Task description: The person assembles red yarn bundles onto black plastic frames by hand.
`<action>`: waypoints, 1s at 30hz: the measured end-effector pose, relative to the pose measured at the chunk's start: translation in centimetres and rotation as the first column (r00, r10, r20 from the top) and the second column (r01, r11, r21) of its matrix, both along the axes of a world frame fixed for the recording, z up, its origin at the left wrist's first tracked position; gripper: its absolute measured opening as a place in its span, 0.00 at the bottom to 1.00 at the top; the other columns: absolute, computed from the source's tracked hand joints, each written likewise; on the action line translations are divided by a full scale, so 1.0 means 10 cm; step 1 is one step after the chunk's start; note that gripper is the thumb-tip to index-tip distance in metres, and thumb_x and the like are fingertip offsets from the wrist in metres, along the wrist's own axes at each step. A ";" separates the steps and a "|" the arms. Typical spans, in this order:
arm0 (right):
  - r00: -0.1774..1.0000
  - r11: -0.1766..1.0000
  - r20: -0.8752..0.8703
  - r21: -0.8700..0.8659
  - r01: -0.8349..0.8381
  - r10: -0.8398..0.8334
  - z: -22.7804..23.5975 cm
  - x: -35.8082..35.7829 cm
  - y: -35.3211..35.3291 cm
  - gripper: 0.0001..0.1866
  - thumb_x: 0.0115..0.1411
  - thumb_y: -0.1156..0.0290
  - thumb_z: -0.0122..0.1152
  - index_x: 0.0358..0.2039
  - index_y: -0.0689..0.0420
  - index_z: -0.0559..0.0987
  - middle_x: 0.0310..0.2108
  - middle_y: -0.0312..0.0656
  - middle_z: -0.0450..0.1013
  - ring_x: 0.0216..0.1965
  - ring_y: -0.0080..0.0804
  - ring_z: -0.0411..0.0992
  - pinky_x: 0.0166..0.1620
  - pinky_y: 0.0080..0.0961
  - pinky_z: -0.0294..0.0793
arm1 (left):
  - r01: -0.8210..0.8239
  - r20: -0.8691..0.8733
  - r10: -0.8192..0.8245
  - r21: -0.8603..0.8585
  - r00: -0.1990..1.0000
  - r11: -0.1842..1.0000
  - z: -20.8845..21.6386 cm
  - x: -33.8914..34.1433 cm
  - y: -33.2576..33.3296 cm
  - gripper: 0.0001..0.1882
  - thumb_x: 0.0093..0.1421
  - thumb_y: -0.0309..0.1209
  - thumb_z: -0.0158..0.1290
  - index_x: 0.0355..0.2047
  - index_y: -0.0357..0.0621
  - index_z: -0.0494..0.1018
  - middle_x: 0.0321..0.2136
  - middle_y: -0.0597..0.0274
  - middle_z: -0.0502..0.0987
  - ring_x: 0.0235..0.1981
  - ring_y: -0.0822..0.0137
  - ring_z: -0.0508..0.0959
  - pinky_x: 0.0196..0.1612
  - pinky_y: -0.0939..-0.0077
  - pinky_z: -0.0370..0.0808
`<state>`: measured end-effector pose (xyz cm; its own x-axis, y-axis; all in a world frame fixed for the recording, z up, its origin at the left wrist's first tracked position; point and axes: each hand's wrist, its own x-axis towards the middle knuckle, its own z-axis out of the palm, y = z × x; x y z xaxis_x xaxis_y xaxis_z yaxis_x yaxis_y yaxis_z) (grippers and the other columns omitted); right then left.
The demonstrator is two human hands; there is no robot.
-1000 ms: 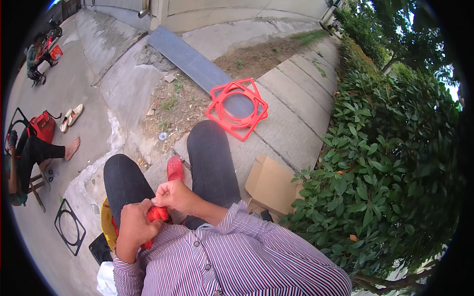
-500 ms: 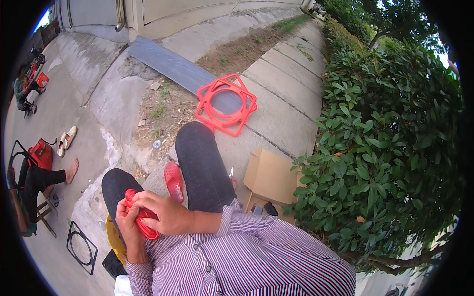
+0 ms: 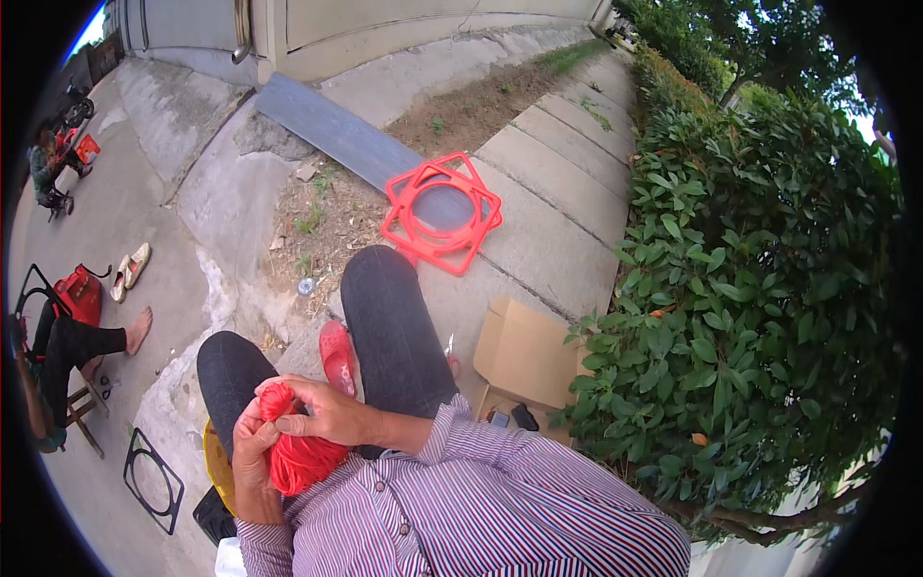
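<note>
A bundle of red cord (image 3: 303,466), gathered into a round knob at its top with loose strands spreading below, is held over my lap. My left hand (image 3: 253,452) grips the knob from the left, thumb and fingers closed near its neck. From the right, my right hand (image 3: 336,415) closes round the same knob, its fingers over the top and its thumb at the neck. The strands hang beneath both hands against my striped shirt (image 3: 404,510).
Ahead, red plastic frames (image 3: 468,252) rest at the end of a grey board (image 3: 327,130). An open cardboard box (image 3: 524,351) stands right, beside a leafy hedge (image 3: 750,327). A black frame (image 3: 173,500) lies left on the ground. Another person (image 3: 62,370) sits at far left near a red bag (image 3: 79,296).
The red cord bundle has turned and its strands have fanned out, so more of it shows below my hands. My right hand has shifted up to the knob.
</note>
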<state>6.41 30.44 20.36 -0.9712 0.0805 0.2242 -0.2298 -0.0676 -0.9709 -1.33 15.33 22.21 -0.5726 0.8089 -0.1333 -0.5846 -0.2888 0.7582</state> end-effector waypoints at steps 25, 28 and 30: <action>0.984 0.492 -0.085 -0.857 -0.151 0.154 -0.16 0.01 0.69 0.07 0.56 0.72 0.54 0.36 0.59 0.72 0.31 0.40 0.70 0.33 0.32 0.68 0.56 0.46 0.65 | -0.371 -0.164 0.346 -0.166 0.924 0.914 -0.30 0.18 -1.10 0.14 0.66 0.34 0.49 0.44 0.35 0.72 0.37 0.55 0.78 0.36 0.68 0.79 0.41 0.76 0.77; 0.971 0.413 -0.094 -0.892 -0.181 0.221 -0.29 -0.02 0.79 0.06 0.59 0.71 0.53 0.35 0.58 0.70 0.29 0.38 0.69 0.31 0.29 0.67 0.55 0.43 0.60 | -0.780 -0.178 0.771 -0.294 0.612 0.552 -0.97 0.11 -1.85 0.10 0.65 0.32 0.49 0.41 0.37 0.72 0.32 0.58 0.77 0.30 0.70 0.78 0.36 0.78 0.76; 0.969 0.423 -0.077 -0.889 -0.173 0.233 -0.28 -0.05 0.78 0.06 0.59 0.70 0.53 0.34 0.58 0.70 0.29 0.39 0.69 0.31 0.30 0.67 0.55 0.42 0.61 | -0.870 -0.174 0.923 -0.428 0.343 0.243 -1.60 0.15 -2.38 0.07 0.63 0.28 0.46 0.40 0.41 0.71 0.30 0.62 0.77 0.26 0.72 0.76 0.32 0.79 0.75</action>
